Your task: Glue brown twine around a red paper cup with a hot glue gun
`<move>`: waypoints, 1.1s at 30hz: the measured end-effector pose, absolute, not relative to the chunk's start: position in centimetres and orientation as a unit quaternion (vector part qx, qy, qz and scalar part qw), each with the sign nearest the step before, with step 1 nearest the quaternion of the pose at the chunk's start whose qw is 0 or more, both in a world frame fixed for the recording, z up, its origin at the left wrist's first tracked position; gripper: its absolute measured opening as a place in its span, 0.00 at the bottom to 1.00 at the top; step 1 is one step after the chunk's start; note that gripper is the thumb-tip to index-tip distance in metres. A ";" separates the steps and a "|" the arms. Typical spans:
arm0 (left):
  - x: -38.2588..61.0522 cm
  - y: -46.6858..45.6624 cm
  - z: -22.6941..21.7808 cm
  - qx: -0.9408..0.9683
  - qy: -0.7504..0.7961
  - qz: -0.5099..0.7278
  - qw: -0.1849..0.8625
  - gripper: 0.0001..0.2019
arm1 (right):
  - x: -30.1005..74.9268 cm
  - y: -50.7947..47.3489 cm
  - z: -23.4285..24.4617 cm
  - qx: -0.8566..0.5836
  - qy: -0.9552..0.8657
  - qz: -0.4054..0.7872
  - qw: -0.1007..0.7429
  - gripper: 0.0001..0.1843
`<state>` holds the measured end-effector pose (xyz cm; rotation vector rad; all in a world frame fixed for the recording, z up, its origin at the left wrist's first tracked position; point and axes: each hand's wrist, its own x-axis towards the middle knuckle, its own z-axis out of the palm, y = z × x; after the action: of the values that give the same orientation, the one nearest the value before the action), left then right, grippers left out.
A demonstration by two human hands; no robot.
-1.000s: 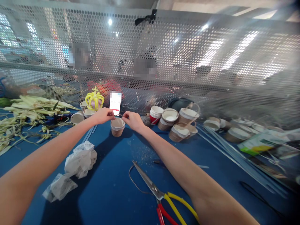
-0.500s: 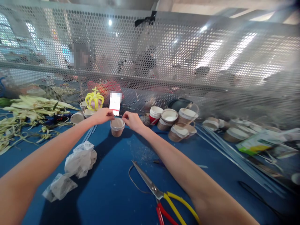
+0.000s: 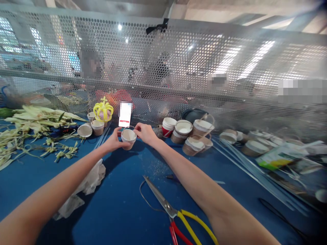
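In the middle of the blue table a small paper cup [image 3: 129, 135] with a pale rim and brownish side stands between my hands. A thin cord handle [image 3: 127, 127] arches over its mouth. My left hand [image 3: 115, 140] is wrapped round the cup's left side, the thumb across its front. At the right rim, the fingers of my right hand [image 3: 146, 132] are pinched together where the handle's end meets the cup. Just behind the cup, a lit phone [image 3: 125, 114] stands upright. A ball of twine [image 3: 158, 131] rests beside my right hand.
Scissors [image 3: 166, 206] with red and yellow handles lie in front, near my right forearm. Crumpled white plastic [image 3: 93, 178] is partly behind my left forearm. Several cups [image 3: 194, 145] stand at right, dried husks [image 3: 33, 117] at left, and a perforated metal screen [image 3: 143, 61] behind.
My left hand has let go of the left end of the handle and moved down round the cup's side. My right hand stays at the right rim. The cup is tilted slightly.
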<state>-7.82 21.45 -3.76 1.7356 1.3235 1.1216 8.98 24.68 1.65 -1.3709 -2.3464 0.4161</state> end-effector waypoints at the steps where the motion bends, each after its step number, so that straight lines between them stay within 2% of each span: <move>1: -7.4 21.2 -4.3 0.656 0.507 0.436 0.351 0.37 | 9.0 24.5 1.7 -0.489 -0.836 0.154 0.198 0.15; 4: -6.5 20.6 -4.6 0.637 0.496 0.450 0.382 0.30 | 9.2 23.9 2.0 -0.486 -0.830 0.172 0.211 0.14; 7: -6.3 19.6 -3.1 0.632 0.478 0.453 0.408 0.26 | 9.6 22.7 3.1 -0.478 -0.823 0.197 0.234 0.09; 11: -6.7 16.6 -0.2 0.639 0.454 0.454 0.424 0.28 | 10.6 19.7 5.7 -0.444 -0.821 0.233 0.272 0.03; 20: -5.8 7.9 3.7 0.631 0.304 0.455 0.550 0.33 | 13.8 9.1 11.2 -0.352 -0.846 0.227 0.330 0.05; 25: -5.3 5.6 4.5 0.625 0.219 0.372 0.650 0.32 | 16.0 6.3 11.8 -0.332 -0.813 0.337 0.338 0.07; 33: -3.9 4.2 3.7 0.584 0.073 0.257 0.766 0.31 | 16.1 4.2 10.7 -0.315 -0.842 0.225 0.377 0.03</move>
<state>-3.87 4.22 3.67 1.2686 0.1585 0.5587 16.08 4.20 10.66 -0.8052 -2.1523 0.5757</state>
